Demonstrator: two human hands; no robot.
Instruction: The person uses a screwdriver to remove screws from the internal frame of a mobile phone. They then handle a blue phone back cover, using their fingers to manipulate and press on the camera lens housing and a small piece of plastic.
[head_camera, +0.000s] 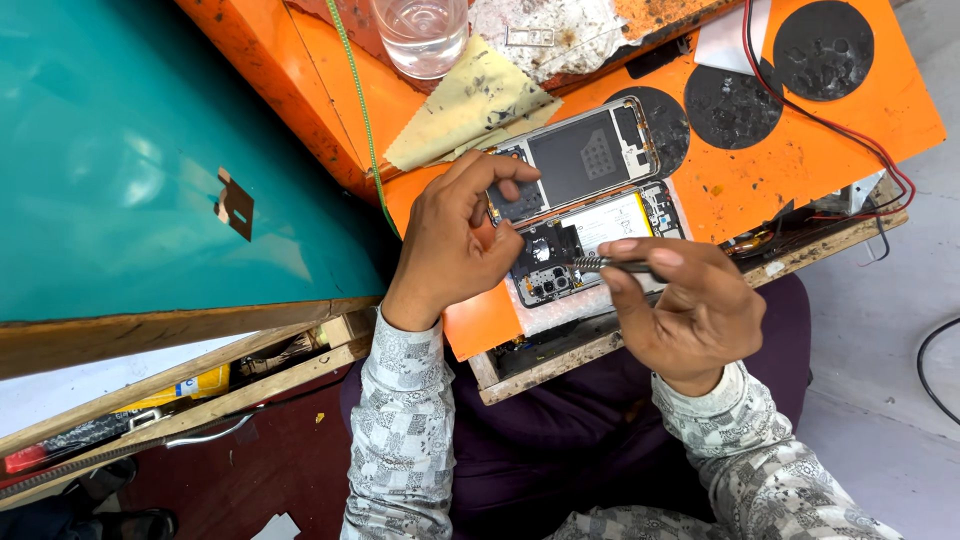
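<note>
Orange mat bears an opened phone, left hand steadying it, right hand pinching tweezers.

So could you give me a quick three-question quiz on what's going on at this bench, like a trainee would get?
1. True or false: the opened phone lies on an orange mat.
2. Which hand holds the screwdriver? A) left hand B) right hand C) neither
3. Fill in: beyond the phone, beside the yellow cloth, stands a clear ____.

Key: 1 true. 2 B; its tip meets the phone's camera end while the left hand steadies the phone. 3 glass.
</note>
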